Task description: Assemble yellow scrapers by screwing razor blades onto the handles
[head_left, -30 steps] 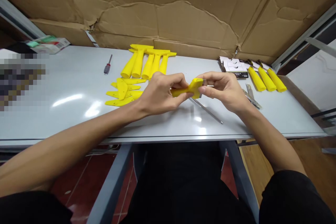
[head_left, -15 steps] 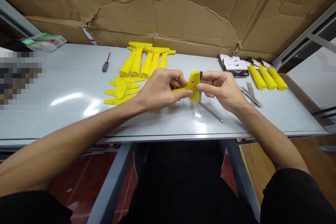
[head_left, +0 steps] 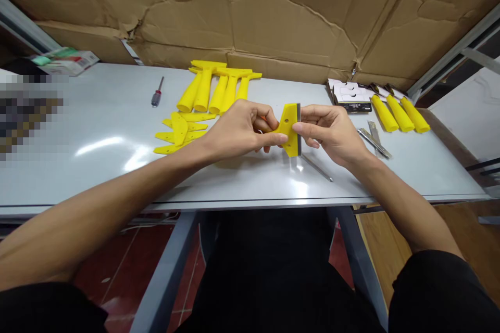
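Above the table, my left hand (head_left: 246, 127) is closed round the narrow end of a yellow scraper (head_left: 289, 138), thumb lying along it. The scraper's wide head has two holes and faces me. A dark metal blade (head_left: 299, 146) runs upright along its right edge. My right hand (head_left: 328, 130) pinches that blade edge, its thumb on the near face and its fingers mostly hidden behind. Beneath the hands, a thin metal shaft (head_left: 318, 168) lies on the table, its upper end hidden by the scraper.
Yellow scraper handles (head_left: 219, 88) stand at the back, with flat yellow plates (head_left: 179, 132) stacked before them. A screwdriver (head_left: 157, 96) lies farther left. On the right are card packs (head_left: 351, 96), several blades (head_left: 373, 141) and three finished-looking scrapers (head_left: 400, 113). A cardboard wall (head_left: 281, 26) closes the back.
The scraper's head has turned slightly more towards me and its lower end sits a little lower. Both hands keep their grip and have hardly moved.
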Available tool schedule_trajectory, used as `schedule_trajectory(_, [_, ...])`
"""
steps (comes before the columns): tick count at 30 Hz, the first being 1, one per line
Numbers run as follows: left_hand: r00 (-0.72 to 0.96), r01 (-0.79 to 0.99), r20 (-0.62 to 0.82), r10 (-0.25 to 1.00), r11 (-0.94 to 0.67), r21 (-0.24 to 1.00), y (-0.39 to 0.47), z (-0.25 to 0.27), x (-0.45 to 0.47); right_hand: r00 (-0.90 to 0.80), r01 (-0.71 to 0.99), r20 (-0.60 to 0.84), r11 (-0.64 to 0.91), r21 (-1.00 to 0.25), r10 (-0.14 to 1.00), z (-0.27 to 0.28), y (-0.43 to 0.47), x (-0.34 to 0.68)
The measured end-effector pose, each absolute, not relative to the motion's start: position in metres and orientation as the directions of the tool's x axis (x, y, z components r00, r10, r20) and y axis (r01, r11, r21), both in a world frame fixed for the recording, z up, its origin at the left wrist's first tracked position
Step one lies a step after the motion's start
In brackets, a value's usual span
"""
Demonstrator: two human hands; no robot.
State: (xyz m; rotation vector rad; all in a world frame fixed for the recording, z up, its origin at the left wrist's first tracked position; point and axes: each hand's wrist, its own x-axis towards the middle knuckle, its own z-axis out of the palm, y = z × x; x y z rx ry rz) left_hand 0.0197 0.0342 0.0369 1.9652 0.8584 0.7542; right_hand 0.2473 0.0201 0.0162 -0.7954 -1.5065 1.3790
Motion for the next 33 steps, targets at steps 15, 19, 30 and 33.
schedule_trajectory(15, [0.605, 0.150, 0.254, 0.754, -0.421, 0.895, 0.039, 0.029, 0.021, -0.264, 0.095, 0.289, 0.323, -0.942, 0.920, 0.025, 0.019, 0.255])
schedule_trajectory(19, [0.570, 0.114, 0.304, 0.763, -0.440, 0.891, 0.047, 0.024, 0.018, -0.248, 0.441, 0.293, 0.377, -0.815, 0.923, 0.051, 0.026, 0.296])
schedule_trajectory(30, [0.517, 0.082, 0.263, 0.815, -0.353, 0.932, 0.046, 0.028, 0.017, -0.092, 0.996, -0.154, 0.093, -0.001, 0.984, 0.049, 0.066, 0.369])
schedule_trajectory(33, [0.512, 0.059, 0.276, 0.814, -0.353, 0.934, 0.046, 0.029, 0.017, -0.051, 0.998, -0.162, 0.054, 0.016, 0.986, 0.041, 0.072, 0.366])
